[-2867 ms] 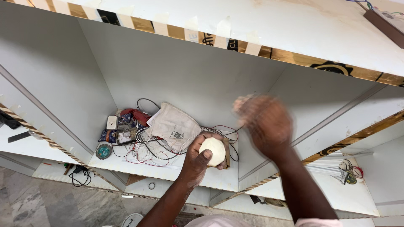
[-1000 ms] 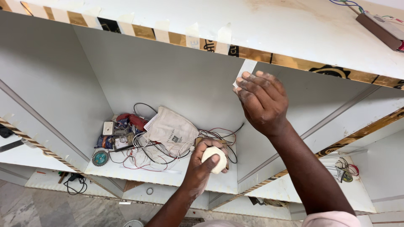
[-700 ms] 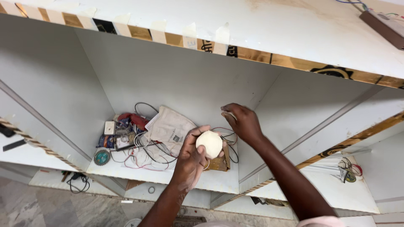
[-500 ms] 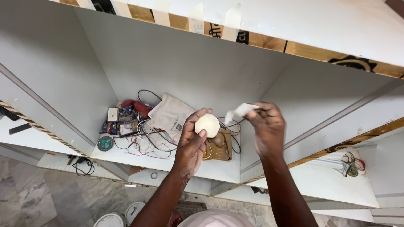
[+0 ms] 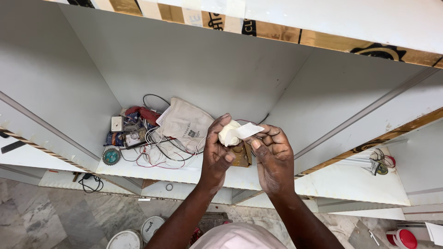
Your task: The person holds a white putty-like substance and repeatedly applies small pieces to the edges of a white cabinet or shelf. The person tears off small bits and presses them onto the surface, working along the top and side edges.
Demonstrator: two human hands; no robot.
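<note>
My left hand point(image 5: 217, 154) grips a cream, ball-shaped lump point(image 5: 227, 133) in front of a white cabinet shelf point(image 5: 184, 173). My right hand point(image 5: 273, 159) holds a small flat white scraper-like piece point(image 5: 247, 131) whose edge rests against the lump. Both hands meet close together over a small brown box point(image 5: 241, 156) that sits on the shelf just below them.
On the shelf's left lie tangled wires point(image 5: 154, 154), a beige cloth bag point(image 5: 184, 124), a white switch plate point(image 5: 117, 123) and a round saw blade point(image 5: 110, 156). White buckets point(image 5: 125, 240) stand on the marble floor below. More wires point(image 5: 380, 159) lie on a lower shelf at right.
My right hand came down from the cabinet's upper edge and joined my left hand, bringing the white piece against the lump. My left hand lifted the lump slightly off the shelf.
</note>
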